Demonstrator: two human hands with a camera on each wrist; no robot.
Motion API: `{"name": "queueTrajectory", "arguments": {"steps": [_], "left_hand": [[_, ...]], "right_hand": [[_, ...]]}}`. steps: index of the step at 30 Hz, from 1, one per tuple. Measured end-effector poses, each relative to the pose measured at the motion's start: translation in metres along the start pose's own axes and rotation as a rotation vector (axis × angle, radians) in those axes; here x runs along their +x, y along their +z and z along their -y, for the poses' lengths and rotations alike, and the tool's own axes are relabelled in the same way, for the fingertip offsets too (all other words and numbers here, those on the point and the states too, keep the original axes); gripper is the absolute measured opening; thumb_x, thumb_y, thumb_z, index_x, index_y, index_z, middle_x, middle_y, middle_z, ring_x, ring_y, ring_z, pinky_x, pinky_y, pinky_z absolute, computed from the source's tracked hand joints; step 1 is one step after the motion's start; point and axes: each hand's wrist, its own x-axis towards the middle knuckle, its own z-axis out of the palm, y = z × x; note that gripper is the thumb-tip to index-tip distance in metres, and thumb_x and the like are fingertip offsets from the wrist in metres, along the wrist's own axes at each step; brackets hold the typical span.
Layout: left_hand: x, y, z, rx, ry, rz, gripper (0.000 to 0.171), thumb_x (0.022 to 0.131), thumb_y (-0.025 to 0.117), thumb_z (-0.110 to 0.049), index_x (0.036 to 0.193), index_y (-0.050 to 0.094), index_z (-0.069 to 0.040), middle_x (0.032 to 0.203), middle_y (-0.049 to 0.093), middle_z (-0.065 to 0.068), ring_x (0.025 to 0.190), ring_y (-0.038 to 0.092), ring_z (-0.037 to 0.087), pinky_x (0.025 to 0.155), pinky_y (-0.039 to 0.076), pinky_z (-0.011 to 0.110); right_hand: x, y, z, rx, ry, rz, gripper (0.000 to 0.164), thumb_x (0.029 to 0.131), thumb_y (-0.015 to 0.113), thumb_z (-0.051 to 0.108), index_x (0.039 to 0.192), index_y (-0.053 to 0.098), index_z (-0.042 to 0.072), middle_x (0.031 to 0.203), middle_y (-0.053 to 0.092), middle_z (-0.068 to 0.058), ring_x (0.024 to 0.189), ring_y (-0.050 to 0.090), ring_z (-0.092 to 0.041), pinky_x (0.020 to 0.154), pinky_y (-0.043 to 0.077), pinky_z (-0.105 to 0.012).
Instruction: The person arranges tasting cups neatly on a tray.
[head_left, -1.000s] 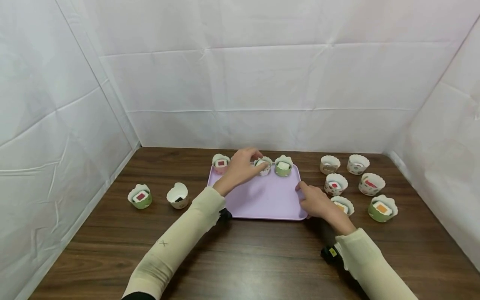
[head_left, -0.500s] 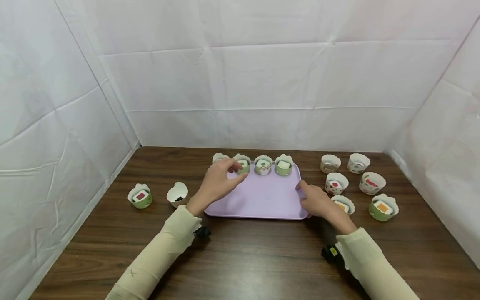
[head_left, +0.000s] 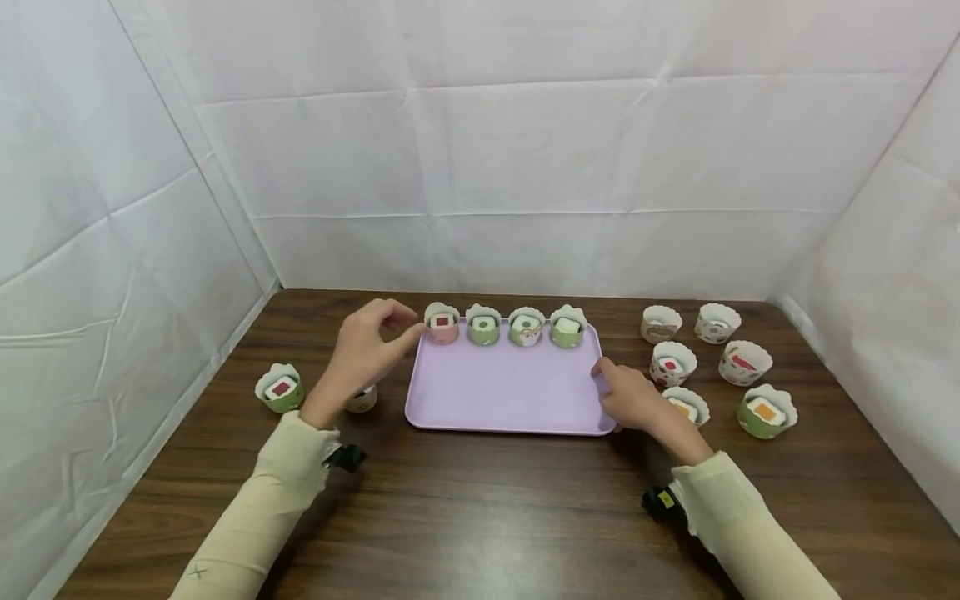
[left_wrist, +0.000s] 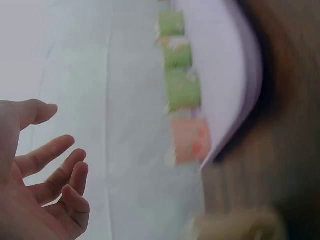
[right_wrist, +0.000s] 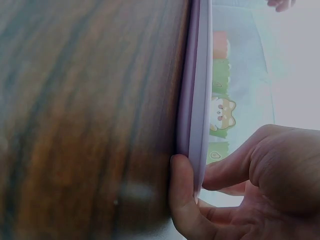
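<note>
A lilac tray (head_left: pixel 510 387) lies on the table, with a row of paper baking cups along its far edge: a pink cup (head_left: pixel 443 325) at the left end, then three green cups (head_left: pixel 483 327). White blocks with coloured centres sit in them. My left hand (head_left: pixel 367 346) hovers left of the pink cup, thumb and fingers apart, holding nothing; the left wrist view shows bare fingers (left_wrist: pixel 75 170). My right hand (head_left: pixel 630 396) grips the tray's right front corner, its thumb and a finger (right_wrist: pixel 181 180) on either side of the rim.
On the left stand a green cup (head_left: pixel 281 389) and a pale cup (head_left: pixel 363 400), the latter partly behind my left hand. Several patterned cups with blocks, such as a red-centred one (head_left: pixel 672 364), are at the right. White cloth walls (head_left: pixel 517 150) surround the wooden table (head_left: pixel 487 517).
My left hand has moved left along the row, from over the middle cups to beyond the pink cup, uncovering the whole row. The right hand has stayed at the tray's corner.
</note>
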Motion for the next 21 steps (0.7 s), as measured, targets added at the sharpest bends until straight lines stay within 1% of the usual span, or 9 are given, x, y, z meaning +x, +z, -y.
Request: {"name": "queueTrajectory", "arguments": {"steps": [6, 12, 14, 16, 18, 21], "left_hand": [[-0.007, -0.033, 0.021, 0.024, -0.04, -0.037, 0.028, 0.095, 0.075, -0.028, 0.11, 0.073, -0.004, 0.107, 0.071, 0.014, 0.098, 0.068, 0.031, 0.085, 0.052, 0.042], [-0.025, -0.063, 0.046, 0.079, -0.076, -0.056, 0.028, 0.097, 0.073, -0.026, 0.112, 0.072, -0.003, 0.106, 0.07, 0.017, 0.097, 0.069, 0.036, 0.083, 0.05, 0.04], [-0.031, -0.073, 0.053, 0.095, -0.101, -0.052, 0.029, 0.097, 0.072, -0.027, 0.114, 0.072, -0.004, 0.107, 0.07, 0.017, 0.098, 0.069, 0.036, 0.082, 0.049, 0.039], [-0.036, -0.082, 0.06, 0.103, -0.128, -0.033, 0.031, 0.098, 0.071, -0.029, 0.116, 0.071, -0.004, 0.109, 0.07, 0.017, 0.101, 0.068, 0.036, 0.082, 0.049, 0.039], [-0.038, -0.092, 0.066, 0.111, -0.16, 0.004, 0.034, 0.099, 0.07, -0.032, 0.12, 0.069, -0.005, 0.112, 0.07, 0.018, 0.105, 0.067, 0.038, 0.083, 0.048, 0.04], [-0.04, -0.106, 0.074, 0.113, -0.199, 0.076, 0.041, 0.098, 0.071, -0.034, 0.125, 0.066, -0.004, 0.118, 0.069, 0.022, 0.112, 0.065, 0.041, 0.089, 0.051, 0.048]], "right_hand": [[-0.002, 0.0, 0.0, 0.005, -0.004, -0.005, 0.048, 0.087, 0.051, -0.007, 0.135, 0.048, -0.005, 0.119, 0.059, -0.033, 0.068, 0.063, -0.023, 0.051, 0.057, -0.028], [-0.002, -0.002, 0.002, 0.001, 0.004, 0.003, 0.048, 0.088, 0.051, -0.007, 0.135, 0.048, -0.005, 0.121, 0.058, -0.034, 0.067, 0.064, -0.022, 0.051, 0.057, -0.028], [-0.002, -0.002, 0.002, -0.003, 0.004, 0.004, 0.048, 0.088, 0.051, -0.006, 0.135, 0.048, -0.005, 0.122, 0.058, -0.034, 0.068, 0.063, -0.022, 0.051, 0.057, -0.028], [-0.001, -0.002, 0.002, -0.008, 0.003, 0.002, 0.048, 0.088, 0.051, -0.006, 0.135, 0.048, -0.005, 0.122, 0.059, -0.034, 0.068, 0.063, -0.022, 0.051, 0.057, -0.028], [-0.001, -0.002, 0.001, -0.009, 0.002, 0.001, 0.047, 0.088, 0.051, -0.006, 0.135, 0.048, -0.005, 0.122, 0.059, -0.034, 0.068, 0.063, -0.022, 0.051, 0.056, -0.028], [-0.002, -0.001, 0.001, -0.003, 0.005, 0.006, 0.047, 0.089, 0.051, -0.005, 0.135, 0.048, -0.004, 0.122, 0.058, -0.034, 0.067, 0.063, -0.022, 0.051, 0.057, -0.029]]}}
